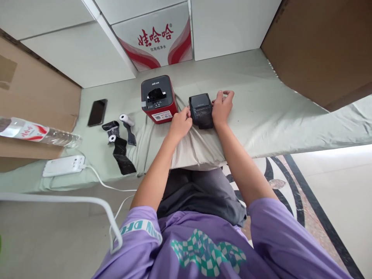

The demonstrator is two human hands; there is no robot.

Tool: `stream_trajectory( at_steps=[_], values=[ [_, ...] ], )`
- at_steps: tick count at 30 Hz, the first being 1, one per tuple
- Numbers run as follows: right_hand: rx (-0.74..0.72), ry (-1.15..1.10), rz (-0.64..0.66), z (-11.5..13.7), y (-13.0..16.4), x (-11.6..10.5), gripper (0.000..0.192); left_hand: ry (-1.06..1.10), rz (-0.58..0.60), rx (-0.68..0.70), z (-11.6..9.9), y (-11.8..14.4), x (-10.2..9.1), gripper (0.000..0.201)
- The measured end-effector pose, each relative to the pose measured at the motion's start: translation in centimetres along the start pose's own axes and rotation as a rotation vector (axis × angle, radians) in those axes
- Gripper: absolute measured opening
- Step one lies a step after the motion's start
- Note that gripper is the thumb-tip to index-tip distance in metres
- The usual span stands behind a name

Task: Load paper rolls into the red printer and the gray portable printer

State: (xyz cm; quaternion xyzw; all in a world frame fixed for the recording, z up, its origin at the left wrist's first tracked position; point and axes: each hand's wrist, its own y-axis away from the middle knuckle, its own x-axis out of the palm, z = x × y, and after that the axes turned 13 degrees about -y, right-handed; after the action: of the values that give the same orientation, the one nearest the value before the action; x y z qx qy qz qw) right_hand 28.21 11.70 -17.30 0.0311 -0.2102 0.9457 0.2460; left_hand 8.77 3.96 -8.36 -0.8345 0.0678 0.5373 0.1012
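A small black portable receipt printer (201, 112) rests on the cloth-covered table in front of me, between my two hands. Black film covers its lower front. My left hand (181, 123), fingers curled, grips its left side. Against the right side lies my right hand (222, 109), fingers bent around the edge, some tips hidden behind it. Just left of my left hand stands a bigger red and dark grey printer (158, 99), with a crumpled black strip in its top slot. Farther left are a white paper roll (126, 119) with a black tail and another roll (112, 138) with black wrapping.
A dark phone (97, 112) lies at the back left. Near the left edge are a water bottle (37, 131) and a white power strip (64, 166) with a cable. Cardboard boxes flank both sides (319, 54); white boxes (232, 27) line the back.
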Motion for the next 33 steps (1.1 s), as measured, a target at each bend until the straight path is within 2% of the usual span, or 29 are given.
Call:
stream_trajectory(
  at_steps=[3, 8, 11, 14, 17, 22, 27, 31, 33],
  values=[
    [0.04, 0.042, -0.067, -0.2, 0.0, 0.2, 0.047, -0.021, 0.017, -0.025, 0.0, -0.6, -0.5, 0.018],
    [0.067, 0.033, -0.085, 0.4, 0.3, 0.3, 0.047, 0.042, 0.06, -0.057, 0.9, -0.9, -0.6, 0.017],
    [0.088, -0.002, -0.086, 1.3, 0.5, 0.4, 0.044, 0.123, 0.089, -0.034, 1.4, -0.1, -0.4, 0.022],
    [0.133, -0.056, -0.097, 2.0, 0.5, 0.6, 0.039, 0.153, -0.008, 0.011, 1.4, 1.2, 0.1, 0.036],
    [0.168, -0.082, -0.1, 2.3, 0.4, 0.7, 0.035, 0.141, -0.078, 0.032, 1.3, 1.7, 0.4, 0.034],
    [0.169, -0.048, -0.09, 2.0, 0.3, 0.6, 0.033, 0.201, -0.077, 0.019, 0.6, -1.1, -0.6, 0.03],
    [0.157, -0.025, -0.092, 1.8, 0.3, 0.7, 0.03, 0.233, 0.025, -0.057, -1.4, -3.7, -1.7, 0.042],
    [0.177, -0.064, -0.102, 2.1, 0.3, 0.7, 0.024, 0.092, -0.12, 0.068, -2.8, -4.5, -2.8, 0.043],
    [0.176, -0.056, -0.105, 2.3, 0.3, 0.7, 0.02, 0.007, -0.132, 0.127, -3.2, -5.3, -3.5, 0.043]
  ],
)
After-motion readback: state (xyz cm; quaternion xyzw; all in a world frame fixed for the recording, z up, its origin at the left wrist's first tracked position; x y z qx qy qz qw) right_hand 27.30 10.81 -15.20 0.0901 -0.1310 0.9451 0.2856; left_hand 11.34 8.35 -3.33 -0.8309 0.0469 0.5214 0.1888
